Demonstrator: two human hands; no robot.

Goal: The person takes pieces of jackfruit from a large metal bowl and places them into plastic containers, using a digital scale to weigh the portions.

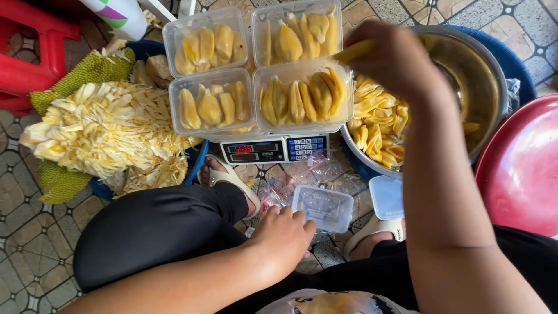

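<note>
Yellow jackfruit pod (pixel 353 51), smooth and waxy, pinched in right hand (pixel 395 58) above four filled clear tubs (pixel 302 96) on the scale (pixel 273 150). Left hand (pixel 285 235) curled, fingertips touching an empty rectangular plastic tub (pixel 323 207) on the tiled floor (pixel 29 244). Steel bowl (pixel 476 75) holds more pods.

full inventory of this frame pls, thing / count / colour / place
Clear plastic tubs: 4, filled with yellow jackfruit pods, on the scale.
Digital scale: 1, grey, under the tubs.
Metal basin: 1, silver, holding loose yellow pods, upper right.
Jackfruit husk: 1 heap, green rind and pale fibres, in a blue basin at left.
Empty clear tubs: 2, on the floor below the scale.
Red lid or basin: 1, right edge.
Red stool: 1, upper left.
Sandals: 2, pale, on the feet.
Left hand: beside the nearer empty tub.
Right hand: holding a yellow pod over the tubs.
</note>
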